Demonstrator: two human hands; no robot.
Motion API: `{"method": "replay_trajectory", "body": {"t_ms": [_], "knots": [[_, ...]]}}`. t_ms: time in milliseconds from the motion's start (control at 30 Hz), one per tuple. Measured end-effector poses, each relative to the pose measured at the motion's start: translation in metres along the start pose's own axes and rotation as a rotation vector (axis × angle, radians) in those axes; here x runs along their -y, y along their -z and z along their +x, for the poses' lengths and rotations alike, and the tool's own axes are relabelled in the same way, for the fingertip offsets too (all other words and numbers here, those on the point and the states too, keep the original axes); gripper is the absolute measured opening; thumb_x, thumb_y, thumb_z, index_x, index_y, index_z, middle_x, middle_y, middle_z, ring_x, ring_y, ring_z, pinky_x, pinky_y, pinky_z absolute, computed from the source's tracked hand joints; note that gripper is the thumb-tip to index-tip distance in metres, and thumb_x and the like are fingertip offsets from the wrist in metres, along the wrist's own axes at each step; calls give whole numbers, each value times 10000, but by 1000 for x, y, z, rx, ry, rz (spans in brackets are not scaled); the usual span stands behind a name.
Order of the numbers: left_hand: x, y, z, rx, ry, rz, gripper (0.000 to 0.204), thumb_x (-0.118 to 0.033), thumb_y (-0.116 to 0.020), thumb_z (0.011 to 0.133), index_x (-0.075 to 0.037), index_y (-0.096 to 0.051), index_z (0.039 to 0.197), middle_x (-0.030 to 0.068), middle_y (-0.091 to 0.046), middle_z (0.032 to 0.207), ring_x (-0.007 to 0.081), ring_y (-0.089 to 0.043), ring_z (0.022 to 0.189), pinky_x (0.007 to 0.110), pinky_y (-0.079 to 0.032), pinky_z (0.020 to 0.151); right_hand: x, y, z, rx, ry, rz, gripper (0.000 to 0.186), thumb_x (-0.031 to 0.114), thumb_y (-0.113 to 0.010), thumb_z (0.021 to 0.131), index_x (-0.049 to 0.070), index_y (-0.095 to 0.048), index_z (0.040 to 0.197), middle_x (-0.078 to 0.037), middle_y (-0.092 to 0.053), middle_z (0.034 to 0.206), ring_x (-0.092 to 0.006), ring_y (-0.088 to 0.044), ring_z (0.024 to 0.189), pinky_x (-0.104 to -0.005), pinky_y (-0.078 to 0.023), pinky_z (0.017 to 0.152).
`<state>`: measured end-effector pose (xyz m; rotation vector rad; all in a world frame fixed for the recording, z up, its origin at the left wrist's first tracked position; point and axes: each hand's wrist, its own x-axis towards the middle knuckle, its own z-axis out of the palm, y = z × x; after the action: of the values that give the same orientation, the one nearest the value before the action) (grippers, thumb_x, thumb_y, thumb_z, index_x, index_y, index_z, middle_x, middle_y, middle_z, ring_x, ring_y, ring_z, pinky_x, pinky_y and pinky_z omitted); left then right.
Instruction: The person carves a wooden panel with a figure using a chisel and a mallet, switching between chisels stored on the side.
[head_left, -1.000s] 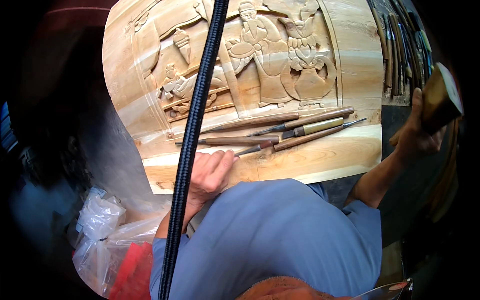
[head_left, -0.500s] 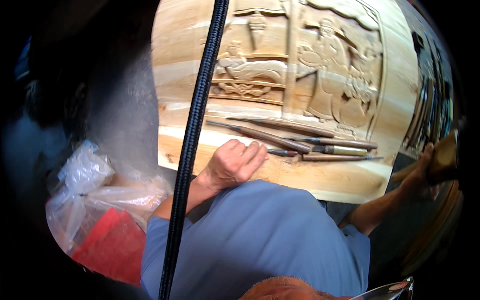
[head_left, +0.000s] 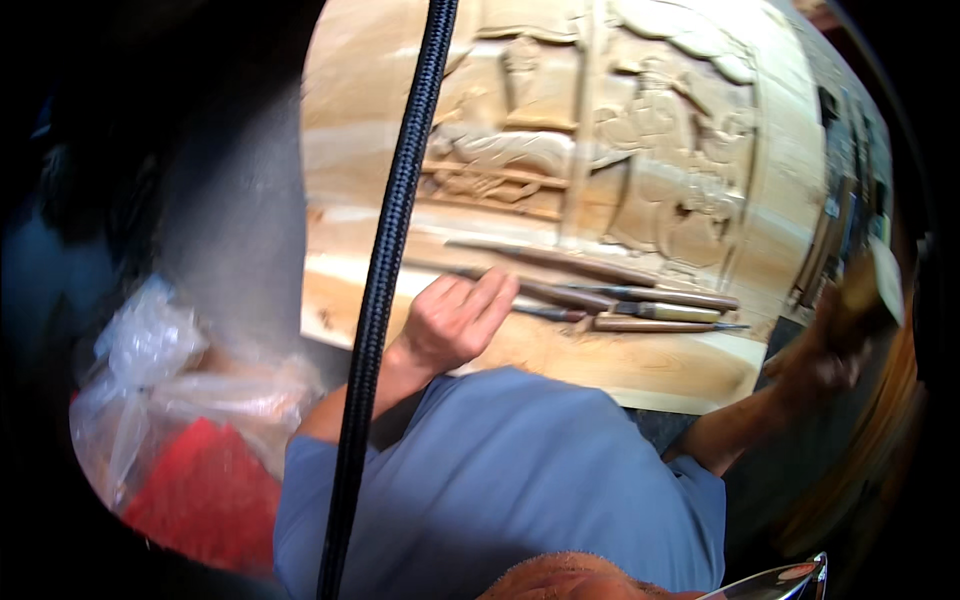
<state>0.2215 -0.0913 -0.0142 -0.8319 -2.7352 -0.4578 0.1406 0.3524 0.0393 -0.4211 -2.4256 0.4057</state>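
Observation:
A pale wooden panel (head_left: 400,235), carved in relief with figures, lies in front of me. Along its near edge are several carving chisels, among them one with a long brown handle (head_left: 565,293) and one with a yellowish handle (head_left: 680,313). My left hand (head_left: 450,318) is closed, its fingertips over the long-handled chisel's shank. Whether they grip anything is hidden. Off the panel's right side, my right hand (head_left: 822,355) is wrapped round a wooden mallet (head_left: 868,295) with a pale end, both smeared by motion.
More tools (head_left: 850,215) lie in a row beyond the panel's right edge. To the left are clear plastic bags (head_left: 150,335) and a red item (head_left: 205,490). A black braided cord (head_left: 395,225) runs across the view in front of the panel.
My left hand has shifted slightly left and up, its fingers now over the long-handled chisel. The mallet in my right hand has moved left and turned. The whole view has tilted a little.

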Motion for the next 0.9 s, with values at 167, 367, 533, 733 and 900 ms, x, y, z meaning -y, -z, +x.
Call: {"method": "replay_trajectory", "body": {"t_ms": [167,367,533,733,900], "knots": [[-5,-4,9,20,13,9,206,-108,-847,906,-18,-794,1084,81,-790,995,172,-602,610,332,-452,566,31,-50,11,240,66,314,563,123,-938,890,42,-714,1400,-114,-801,1296,-229,-774,1102,-351,-594,994],[-5,-5,33,-3,-61,-17,240,-124,-850,911,-15,-790,1117,97,-796,1004,176,-633,628,325,-475,574,15,-77,19,172,213,-29,730,331,-933,879,84,-634,1498,-137,-778,1343,-323,-785,1148,-392,-627,955],[-7,-12,43,-17,-108,-58,250,-131,-852,914,-8,-785,1121,102,-798,1026,179,-633,627,326,-483,574,25,-94,25,154,322,-294,849,587,-837,889,78,-605,1528,-171,-747,1381,-325,-807,1058,-398,-659,864],[-16,-16,61,-12,-165,-109,258,-123,-850,908,2,-779,1122,115,-793,1038,187,-628,630,328,-486,579,41,-102,14,129,387,-337,904,630,-796,919,55,-578,1581,-213,-748,1369,-319,-820,1007,-379,-670,803],[-29,-15,72,-26,-130,-229,264,-100,-840,906,18,-783,1135,150,-793,1036,248,-643,647,373,-495,595,38,-88,24,105,370,-268,764,586,-820,921,48,-701,1451,-199,-781,1306,-325,-812,1073,-373,-657,862]]}}
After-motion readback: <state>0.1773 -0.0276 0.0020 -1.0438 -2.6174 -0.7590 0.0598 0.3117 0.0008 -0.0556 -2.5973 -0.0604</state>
